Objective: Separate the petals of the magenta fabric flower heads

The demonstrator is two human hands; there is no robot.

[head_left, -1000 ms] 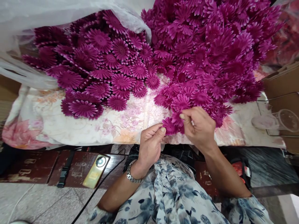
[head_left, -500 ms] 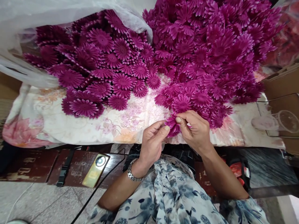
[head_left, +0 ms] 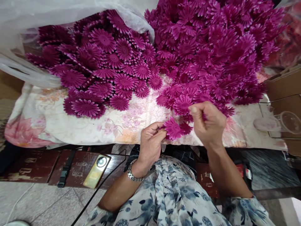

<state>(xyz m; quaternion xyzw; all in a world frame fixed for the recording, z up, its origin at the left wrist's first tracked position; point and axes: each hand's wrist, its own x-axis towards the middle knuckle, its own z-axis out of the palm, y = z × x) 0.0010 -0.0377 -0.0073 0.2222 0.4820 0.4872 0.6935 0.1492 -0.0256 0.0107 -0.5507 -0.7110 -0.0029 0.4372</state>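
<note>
My left hand [head_left: 152,142] pinches the edge of a magenta artificial flower [head_left: 173,128] just over the near part of the cloth. Its petals fan out to the right of my fingertips. Apart from that flower, my right hand [head_left: 209,125] is closed with thumb and index finger pressed together; what they hold, if anything, is too small to make out. Behind it rises a big loose heap of magenta flowers [head_left: 207,56]. Stacked flower pieces [head_left: 103,62] of the same colour spill from a clear plastic bag [head_left: 21,18] on the left.
A floral cloth [head_left: 77,131] covers the table. Cardboard [head_left: 284,88] and a clear plastic cup [head_left: 290,122] are at the right edge. A phone [head_left: 94,175], a black strap [head_left: 66,171] and a cable lie on the dark wooden bench [head_left: 30,168] below.
My right hand has drawn away from the flower, up and to the right. My left hand keeps its pinch and has shifted slightly left, and the flower now shows more openly.
</note>
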